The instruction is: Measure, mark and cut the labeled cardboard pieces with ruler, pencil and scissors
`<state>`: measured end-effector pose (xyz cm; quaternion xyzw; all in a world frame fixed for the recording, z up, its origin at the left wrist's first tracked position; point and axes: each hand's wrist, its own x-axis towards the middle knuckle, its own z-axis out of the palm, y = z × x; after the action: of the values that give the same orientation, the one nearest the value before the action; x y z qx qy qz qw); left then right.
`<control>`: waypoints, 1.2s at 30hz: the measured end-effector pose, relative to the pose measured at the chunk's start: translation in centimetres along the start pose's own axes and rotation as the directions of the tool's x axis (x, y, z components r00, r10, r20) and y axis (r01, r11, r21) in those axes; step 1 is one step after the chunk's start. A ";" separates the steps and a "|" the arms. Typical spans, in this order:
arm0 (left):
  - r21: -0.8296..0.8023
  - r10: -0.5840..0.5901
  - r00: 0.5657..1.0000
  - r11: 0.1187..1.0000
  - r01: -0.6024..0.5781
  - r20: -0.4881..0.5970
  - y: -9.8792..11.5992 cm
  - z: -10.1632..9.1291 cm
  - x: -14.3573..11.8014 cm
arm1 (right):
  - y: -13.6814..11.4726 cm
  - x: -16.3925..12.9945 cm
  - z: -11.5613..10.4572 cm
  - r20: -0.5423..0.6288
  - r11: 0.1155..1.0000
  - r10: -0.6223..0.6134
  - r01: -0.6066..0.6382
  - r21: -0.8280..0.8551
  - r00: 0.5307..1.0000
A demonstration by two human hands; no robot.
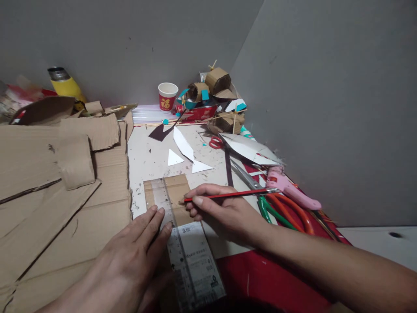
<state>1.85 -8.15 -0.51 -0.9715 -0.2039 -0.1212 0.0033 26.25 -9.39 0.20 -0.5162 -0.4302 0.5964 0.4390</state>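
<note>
left hand (130,256) — bare | right hand (224,211) — bare, no sleeves

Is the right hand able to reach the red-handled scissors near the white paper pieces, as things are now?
Probably yes, with a stretch. The right hand holds a red pencil, so its fingers are occupied. The red-handled scissors lie farther back on the table, with only small paper scraps between, nothing tall.

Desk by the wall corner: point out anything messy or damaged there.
Paper scraps and small specks litter the white desk. The big cardboard sheet has ragged, torn edges. Cardboard bits are heaped in the corner. Nothing looks spilled.
</note>
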 end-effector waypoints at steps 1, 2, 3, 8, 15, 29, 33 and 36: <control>-0.017 -0.011 1.000 1.000 0.011 -0.015 0.0 0.2 -0.1 | -0.3 0.0 -0.2 -0.019 1.000 -0.030 0.030 0.002 0.999; -0.033 -0.024 1.000 0.999 0.023 -0.017 -0.1 0.2 -0.3 | -0.6 -0.1 -0.5 -0.046 0.998 -0.056 0.055 -0.007 0.997; -0.042 -0.031 0.999 0.999 0.031 -0.011 -0.2 0.2 -0.3 | -0.9 -0.1 -0.7 -0.074 0.997 -0.073 0.072 -0.022 0.995; 0.009 0.014 1.000 1.000 -0.014 0.027 -0.4 -0.6 0.0 | -1.7 0.2 -1.6 -0.140 0.995 -0.082 0.090 0.052 0.987; 0.051 0.021 1.000 0.998 -0.022 0.005 0.0 -1.0 0.8 | -1.0 1.4 -1.9 -0.142 0.981 0.056 -0.028 0.193 0.988; -0.140 0.092 0.996 0.986 -0.089 0.011 0.9 2.2 -0.7 | -0.3 2.6 -1.8 -0.170 0.993 -0.034 0.052 0.102 0.985; -0.143 0.100 0.995 0.985 -0.101 -0.016 1.3 3.4 -0.9 | -0.5 2.4 -1.6 -0.173 0.995 -0.019 0.035 0.089 0.985; -0.099 0.100 0.994 0.990 -0.105 -0.052 1.1 4.0 -1.1 | -0.7 2.4 -1.5 -0.180 0.997 -0.019 0.032 0.070 0.983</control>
<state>2.29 -9.36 -4.59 -0.9765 -0.1472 -0.1535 -0.0349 27.58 -6.83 0.18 -0.5460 -0.3737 0.5570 0.5020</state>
